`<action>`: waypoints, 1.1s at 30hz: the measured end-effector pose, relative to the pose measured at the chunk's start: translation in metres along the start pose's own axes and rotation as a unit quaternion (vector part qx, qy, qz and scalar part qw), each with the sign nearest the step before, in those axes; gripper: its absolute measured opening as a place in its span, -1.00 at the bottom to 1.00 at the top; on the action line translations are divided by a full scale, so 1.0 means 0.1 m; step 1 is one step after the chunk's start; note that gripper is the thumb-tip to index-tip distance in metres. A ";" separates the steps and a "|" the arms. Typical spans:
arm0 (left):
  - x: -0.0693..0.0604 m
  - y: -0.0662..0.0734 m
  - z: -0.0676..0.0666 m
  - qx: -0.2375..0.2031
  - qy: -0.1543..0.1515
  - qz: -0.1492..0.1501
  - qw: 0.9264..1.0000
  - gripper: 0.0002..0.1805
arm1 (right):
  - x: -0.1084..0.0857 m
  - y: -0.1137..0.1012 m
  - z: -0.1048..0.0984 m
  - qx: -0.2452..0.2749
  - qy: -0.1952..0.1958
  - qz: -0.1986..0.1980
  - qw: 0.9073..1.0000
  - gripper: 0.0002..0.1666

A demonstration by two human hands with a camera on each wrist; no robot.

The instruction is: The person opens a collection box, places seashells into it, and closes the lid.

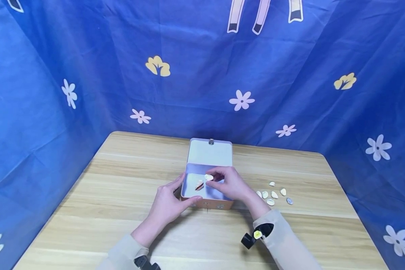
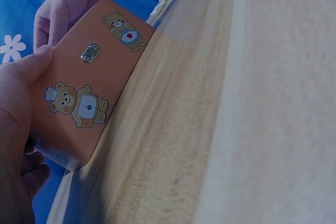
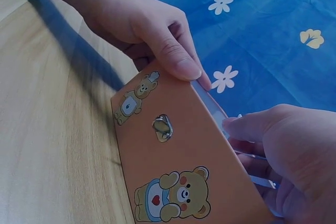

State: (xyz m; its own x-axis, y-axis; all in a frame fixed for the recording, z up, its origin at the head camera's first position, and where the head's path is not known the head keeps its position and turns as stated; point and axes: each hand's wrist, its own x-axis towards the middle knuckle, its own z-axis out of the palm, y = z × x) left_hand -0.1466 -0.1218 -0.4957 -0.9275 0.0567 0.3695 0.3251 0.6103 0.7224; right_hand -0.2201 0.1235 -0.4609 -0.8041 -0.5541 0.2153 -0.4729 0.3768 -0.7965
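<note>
An orange tin box (image 1: 219, 204) with bear pictures stands on the table, its pale lid (image 1: 210, 152) raised at the back. My left hand (image 1: 167, 204) grips its left side, thumb over the front rim and fingers along the side wall. Over the box's inside, my right hand (image 1: 230, 182) pinches a white seashell (image 1: 208, 177). Another shell, pale with a dark reddish stripe (image 1: 199, 185), lies on the box floor to the left. In the right wrist view the right fingers (image 3: 247, 127) reach behind the front wall, which hides the shell.
Several small pale shells (image 1: 274, 195) lie on the wooden table (image 1: 121, 176) to the right of the box, with a bluish shell (image 1: 289, 201) at their right end. A blue patterned curtain (image 1: 195, 93) hangs behind the table and at both sides.
</note>
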 end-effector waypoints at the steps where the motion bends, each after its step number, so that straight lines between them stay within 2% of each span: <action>1: 0.00 0.00 0.00 0.000 0.000 0.000 1.000 0.18 | 0.00 0.00 0.00 0.000 -0.002 -0.001 1.000 -0.65; 14: 0.02 0.02 0.03 0.007 -0.002 0.005 1.000 0.17 | -0.01 -0.03 -0.01 -0.038 -0.030 -0.007 0.999 -0.65; 22: 0.03 0.00 0.04 -0.001 0.000 0.007 1.000 0.18 | -0.06 -0.07 -0.11 -0.015 -0.044 -0.002 0.999 -0.56; 26: 0.03 -0.02 0.04 -0.003 0.006 0.011 1.000 0.17 | -0.12 -0.09 -0.21 -0.018 -0.033 -0.008 0.999 -0.56; 33: 0.01 -0.06 0.03 -0.009 0.008 0.010 1.000 0.17 | -0.31 -0.10 -0.44 -0.007 0.028 -0.022 0.999 -0.64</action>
State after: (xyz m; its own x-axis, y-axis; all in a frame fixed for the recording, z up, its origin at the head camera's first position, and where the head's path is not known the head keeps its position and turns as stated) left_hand -0.1506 -0.1234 -0.5014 -0.9180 0.0556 0.3927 0.3463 0.5951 0.7252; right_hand -0.2058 0.1694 -0.4347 -0.8006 -0.5288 0.2818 -0.5135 0.3633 -0.7774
